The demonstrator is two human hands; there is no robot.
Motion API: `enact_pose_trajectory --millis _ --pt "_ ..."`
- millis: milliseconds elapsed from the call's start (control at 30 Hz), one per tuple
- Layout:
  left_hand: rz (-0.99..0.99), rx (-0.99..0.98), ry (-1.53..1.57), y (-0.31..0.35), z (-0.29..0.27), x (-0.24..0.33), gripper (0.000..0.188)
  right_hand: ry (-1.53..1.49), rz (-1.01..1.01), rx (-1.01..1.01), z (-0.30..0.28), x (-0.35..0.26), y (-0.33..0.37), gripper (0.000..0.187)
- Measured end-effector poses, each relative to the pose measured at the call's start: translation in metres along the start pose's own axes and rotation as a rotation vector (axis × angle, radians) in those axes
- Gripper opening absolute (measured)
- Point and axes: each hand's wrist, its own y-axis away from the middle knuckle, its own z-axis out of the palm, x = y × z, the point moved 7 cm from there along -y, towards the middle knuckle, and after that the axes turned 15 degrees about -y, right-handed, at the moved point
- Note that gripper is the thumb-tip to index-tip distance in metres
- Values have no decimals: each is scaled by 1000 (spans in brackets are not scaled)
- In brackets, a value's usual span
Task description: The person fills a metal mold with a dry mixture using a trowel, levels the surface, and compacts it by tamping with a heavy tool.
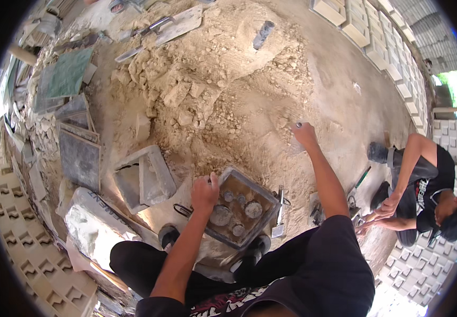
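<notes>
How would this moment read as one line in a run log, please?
left hand: grips rim of square mould | right hand: reaches into sand pile, small object in fingers | co-worker: crouched at right

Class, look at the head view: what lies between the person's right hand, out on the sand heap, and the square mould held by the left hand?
In the head view, only loose, lumpy sand lies between the right hand and the mould, whose edge the left hand grips.

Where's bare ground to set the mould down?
Bare smooth ground lies right of the sand heap, toward the stacked pale blocks. Crowded: around the grey square mould under the left hand, slabs left, trowel right.
</notes>
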Motion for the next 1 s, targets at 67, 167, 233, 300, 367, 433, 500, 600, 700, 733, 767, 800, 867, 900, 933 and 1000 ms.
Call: enact_pose_trajectory --millis 67,167,233,300,367,433,500,600,700,733,767,800,867,900,933,1000 --pt "-11 17 1 -1 0 0 48 20 29 -5 6 2 -19 58" --pt "-7 44 1 1 -2 1 47 16 14 -30 36 -35 -74 61" --pt "28 61 -1 -2 -7 7 46 102 -27 -37 54 -70 -112 60" --pt "35 77 -19 5 -7 1 46 122 -135 -82 71 -83 -115 56" --pt "58 123 -20 0 -3 2 45 170 -316 -130 69 -85 -112 51" --pt "18 157 -14 3 -7 -3 44 291 -413 -382 89 -123 -68 45" --pt "22 145 2 5 -9 4 45 466 -412 -557 107 -134 -19 39" --pt "7 107 -6 5 -11 4 47 167 -425 -504 141 -139 38 41" --pt "-13 99 -26 8 -7 3 50 162 -402 -355 155 -128 50 47" --pt "-10 96 -16 7 -7 3 51 121 -385 -434 159 -122 49 48" --pt "-3 98 -11 5 -8 2 52 75 -369 -508 160 -123 46 50" --pt "-3 97 -14 6 -8 2 52 27 -351 -580 160 -122 47 52" --pt "5 93 -22 8 -8 2 53 -78 -381 -484 150 -119 51 51" --pt "-5 94 -13 7 -7 1 53 -130 -393 -433 145 -116 54 51" --pt "-14 94 -4 6 -6 -1 53 -172 -382 -427 144 -113 57 51" --pt "-20 90 13 5 -9 2 54 -247 -367 -409 138 -113 60 53"
